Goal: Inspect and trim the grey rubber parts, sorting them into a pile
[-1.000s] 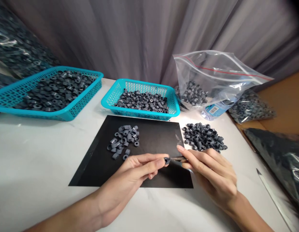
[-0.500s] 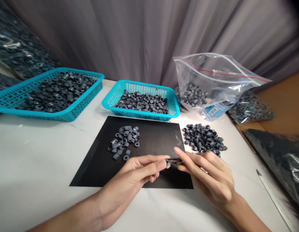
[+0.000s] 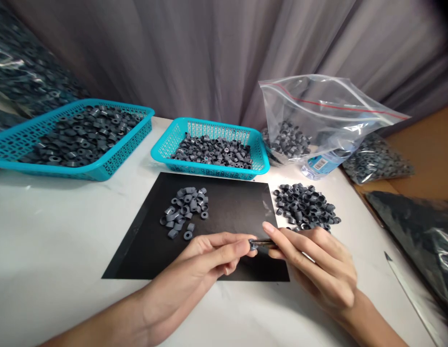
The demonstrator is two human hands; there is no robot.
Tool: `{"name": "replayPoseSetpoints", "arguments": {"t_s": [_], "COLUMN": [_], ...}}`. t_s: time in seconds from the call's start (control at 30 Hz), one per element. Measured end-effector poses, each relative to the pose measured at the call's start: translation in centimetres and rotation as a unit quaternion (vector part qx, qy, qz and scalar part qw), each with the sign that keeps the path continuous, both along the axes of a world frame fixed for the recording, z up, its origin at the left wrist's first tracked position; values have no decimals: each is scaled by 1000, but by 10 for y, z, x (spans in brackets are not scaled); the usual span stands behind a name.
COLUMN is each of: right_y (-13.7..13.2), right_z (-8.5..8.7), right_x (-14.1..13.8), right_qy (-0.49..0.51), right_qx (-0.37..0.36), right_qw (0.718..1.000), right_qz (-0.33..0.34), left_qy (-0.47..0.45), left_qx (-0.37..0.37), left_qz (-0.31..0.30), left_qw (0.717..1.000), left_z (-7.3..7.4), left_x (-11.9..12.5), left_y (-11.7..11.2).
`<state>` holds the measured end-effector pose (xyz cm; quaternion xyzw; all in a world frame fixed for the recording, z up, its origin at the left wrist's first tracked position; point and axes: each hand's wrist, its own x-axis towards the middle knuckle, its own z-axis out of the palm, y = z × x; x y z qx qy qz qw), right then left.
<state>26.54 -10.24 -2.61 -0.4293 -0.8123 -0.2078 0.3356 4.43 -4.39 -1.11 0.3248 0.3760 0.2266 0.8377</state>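
Observation:
Over the black mat (image 3: 238,207), my left hand (image 3: 205,262) pinches a small grey plastic ring (image 3: 252,245) between thumb and fingertips; most of the ring is covered by them. My right hand (image 3: 314,262) is closed around a slim metal tool (image 3: 263,243), its narrow tip meeting the ring. The tool's grip end is hidden in the palm, so I cannot tell whether it is tweezers or small nippers. Left of the hands, a pile of grey rings (image 3: 187,207) lies on the mat. A bigger pile of rings (image 3: 305,207) sits beyond my right hand on the white table.
Two turquoise baskets stand behind the mat: a large basket (image 3: 101,171) at left and a smaller basket (image 3: 209,169), both holding rings. At the right are an upright zip bag (image 3: 314,115), a bottle (image 3: 319,166), a filled bag (image 3: 379,159) and a white pointed strip (image 3: 408,294).
The metal tool's tip looks narrower, with its jaws closer together at the ring. My right hand has turned slightly. The view has shifted a little.

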Motion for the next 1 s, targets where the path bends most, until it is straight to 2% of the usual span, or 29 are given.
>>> {"name": "replayPoseSetpoints", "arguments": {"t_s": [0.5,0.77,1.0], "right_y": [-1,1,11], "right_z": [1,-3,-11], "right_x": [0,-1,2], "right_qy": [-17,67,99], "right_qx": [-1,-14,-92], "right_qw": [1000,998,989], "right_qz": [-4,-1,-52], "left_qy": [-8,28,60], "left_qx": [-6,9,39], "left_qz": [-3,7,23], "left_qw": [1000,1000,997], "left_z": [0,-3,-2], "left_x": [1,2,0], "left_y": [-1,-2,2]}}
